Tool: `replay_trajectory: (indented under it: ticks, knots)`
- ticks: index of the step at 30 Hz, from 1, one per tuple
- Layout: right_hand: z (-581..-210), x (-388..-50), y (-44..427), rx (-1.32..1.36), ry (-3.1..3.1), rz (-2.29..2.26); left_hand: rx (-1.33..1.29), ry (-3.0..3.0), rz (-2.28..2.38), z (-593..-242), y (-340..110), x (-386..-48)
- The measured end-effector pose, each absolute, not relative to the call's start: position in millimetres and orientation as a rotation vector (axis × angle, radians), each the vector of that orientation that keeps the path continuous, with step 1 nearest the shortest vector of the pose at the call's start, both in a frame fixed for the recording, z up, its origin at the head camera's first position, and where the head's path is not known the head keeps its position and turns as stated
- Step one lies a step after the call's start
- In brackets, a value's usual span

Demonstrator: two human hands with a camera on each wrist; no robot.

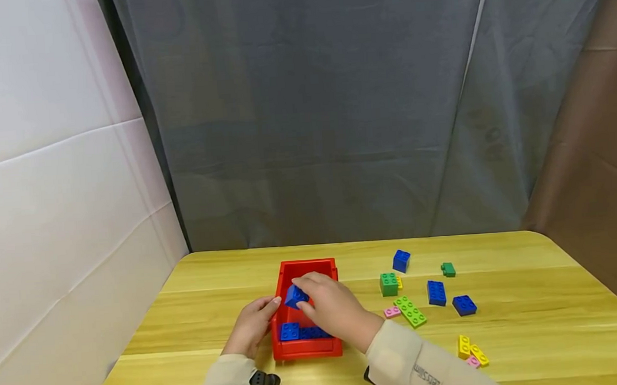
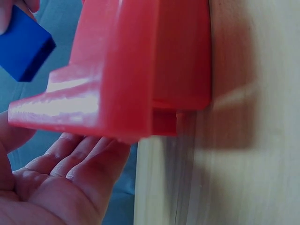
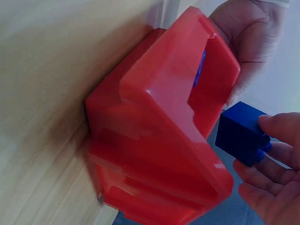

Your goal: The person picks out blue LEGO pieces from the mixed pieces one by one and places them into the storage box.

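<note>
Over the red plastic bin (image 1: 307, 350), my right hand (image 1: 339, 308) pinches a blue toy brick (image 1: 295, 297) between thumb and fingers. The right wrist view shows this blue brick (image 3: 238, 133) tilted, its studs toward the palm, apart from the bin wall. At the bin's left side, my left hand (image 1: 249, 328) holds the rim, thumb by the top edge. Its fingers (image 2: 89, 159) reach beneath the overhanging rim in the left wrist view. Inside, blue bricks (image 1: 290, 331) lie at the near end; the right hand hides part of the bin's interior.
Right of the bin lie scattered bricks: a tall green brick (image 1: 389, 284), a lime brick (image 1: 410, 311), a pink brick (image 1: 392, 312), blue bricks (image 1: 436, 293), a dark green piece (image 1: 448, 269) and yellow bricks (image 1: 463, 347). A grey curtain (image 1: 304, 116) hangs behind the wooden table (image 1: 180, 341).
</note>
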State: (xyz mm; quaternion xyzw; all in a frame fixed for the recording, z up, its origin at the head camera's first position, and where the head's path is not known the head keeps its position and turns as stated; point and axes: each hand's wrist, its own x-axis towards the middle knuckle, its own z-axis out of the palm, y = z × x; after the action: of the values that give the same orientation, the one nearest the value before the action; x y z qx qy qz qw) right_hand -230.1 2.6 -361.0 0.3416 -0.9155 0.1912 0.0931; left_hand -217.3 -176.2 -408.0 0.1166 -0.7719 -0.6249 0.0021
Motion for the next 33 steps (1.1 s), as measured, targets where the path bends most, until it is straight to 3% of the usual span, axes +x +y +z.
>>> replay_trajectory:
  ticks: [33]
  knots:
    - [-383.5,-237.7,-19.8,1.082,-2.838,0.392,0.371,-2.378,-1.996,-407.3,-174.8,-215.4]
